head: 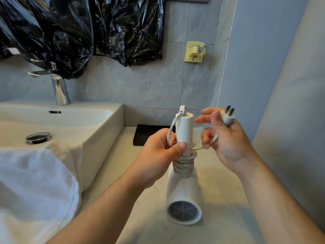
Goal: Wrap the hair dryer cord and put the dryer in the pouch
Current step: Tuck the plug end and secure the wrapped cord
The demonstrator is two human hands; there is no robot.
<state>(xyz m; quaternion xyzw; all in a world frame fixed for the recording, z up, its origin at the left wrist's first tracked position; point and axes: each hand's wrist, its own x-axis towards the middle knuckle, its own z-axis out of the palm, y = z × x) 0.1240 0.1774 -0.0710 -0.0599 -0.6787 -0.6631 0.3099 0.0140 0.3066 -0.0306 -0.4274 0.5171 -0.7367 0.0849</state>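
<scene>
Left hand (158, 155) grips the upright handle of the white plastic hair dryer (183, 196), thumb pressing its white cord (183, 166), coiled round the handle. Right hand (226, 138) holds the two-pronged white plug (227, 117), other fingers spread. The barrel rests on the pale stone countertop (219, 191) beside a glossy white ceramic basin (98, 138) draped with crumpled white cloth (35, 182).

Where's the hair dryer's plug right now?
Head view, right of centre: the plug sits in the right hand, prongs up, just right of the dryer handle.
</scene>
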